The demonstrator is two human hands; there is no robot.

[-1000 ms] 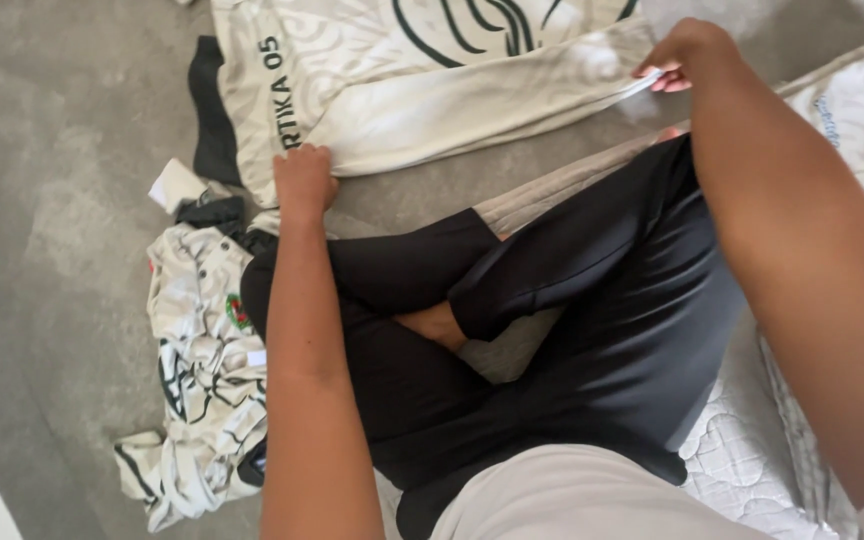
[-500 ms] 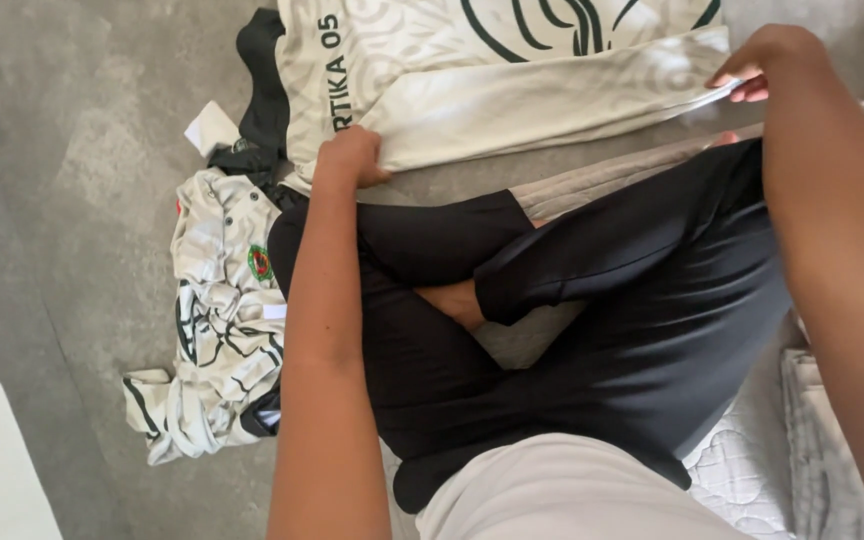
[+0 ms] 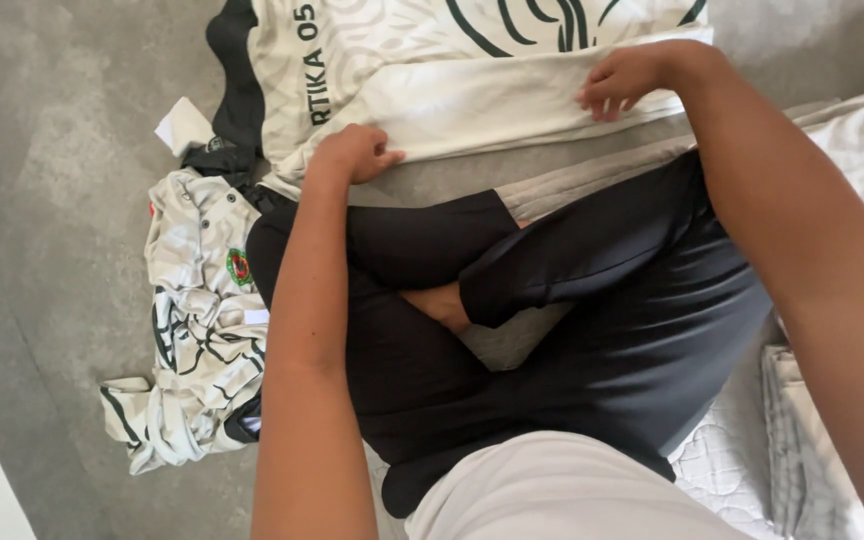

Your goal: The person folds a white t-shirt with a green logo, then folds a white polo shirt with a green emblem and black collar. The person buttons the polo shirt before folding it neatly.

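Left hand (image 3: pixel 352 152) curled, fingertips pinching the folded lower edge of the cream jersey (image 3: pixel 472 60) near its left side. Right hand (image 3: pixel 627 78) loosely bent, fingers pressed down on the same folded edge farther right; whether anything is gripped there, cannot tell. Hands well apart, both on one garment.

Cream jersey spread flat on the grey carpet (image 3: pixel 42 150) just beyond the crossed legs in black trousers (image 3: pixel 592 300), its top cut off by the upper frame edge, dark trim along its left side. Bare carpet open to the left and upper right. Crumpled patterned jersey (image 3: pixel 197 320) heaped just beside the left knee, touching the dark trim. White quilted pad (image 3: pixel 722 460) under the seat at lower right.

Two jerseys counted: one flat, one crumpled. One white tag (image 3: pixel 184 124) at the flat jersey's left. Two hands, one bare foot (image 3: pixel 442 305).
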